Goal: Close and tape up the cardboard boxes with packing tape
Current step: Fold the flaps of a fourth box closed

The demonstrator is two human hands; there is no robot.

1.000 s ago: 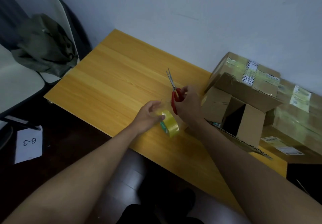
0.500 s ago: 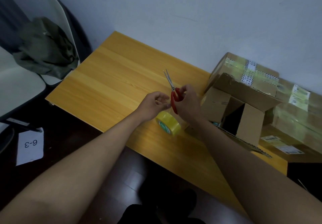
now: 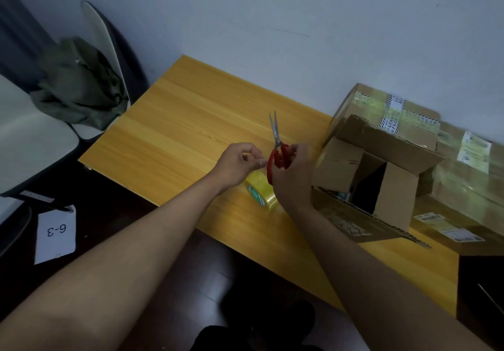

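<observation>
At frame centre, the right hand grips the red scissors, blades up, while the left hand pinches, apparently tape drawn from the tape roll, presumably for cutting.

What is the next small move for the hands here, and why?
Probably snip the tape: the right hand holds the red scissors with blades up, and the left hand pinches something at their handles, likely a strip from the yellow tape roll. The open box waits unsealed.

Both bare forearms extended forward, converging. Left hand: fingers curled, thumb and forefinger tips pinched together. Right hand: fingers curled, gripping red scissors.
</observation>
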